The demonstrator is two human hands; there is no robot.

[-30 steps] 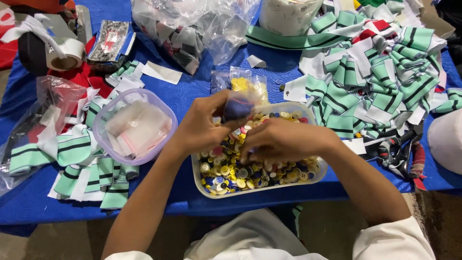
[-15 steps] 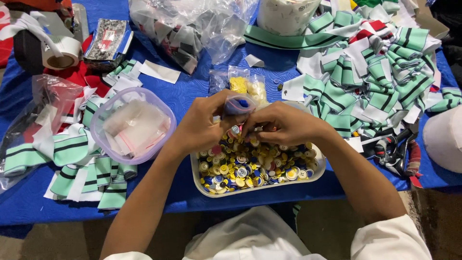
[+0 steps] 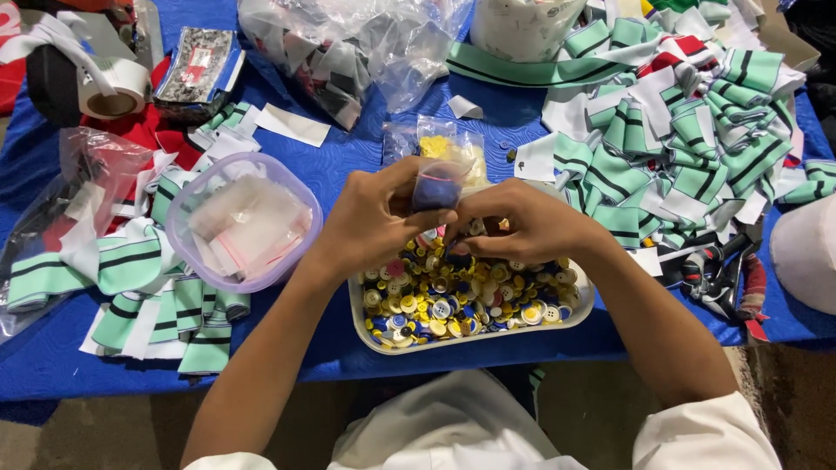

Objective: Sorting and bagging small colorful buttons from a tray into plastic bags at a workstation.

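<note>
A white tray full of yellow, blue and white buttons sits at the near edge of the blue table. Above it my left hand holds a small clear plastic bag with dark blue buttons in it. My right hand pinches the bag's lower side, its fingertips touching my left hand's. Just behind my hands lies another small bag with yellow buttons.
A clear round bowl of small empty bags stands to the left of the tray. Green-and-white striped fabric strips are piled at the right and the left. A tape roll and large plastic bags lie at the back.
My right hand has risen from the buttons in the tray up to the small bag that my left hand holds. The bag has stayed above the tray.
</note>
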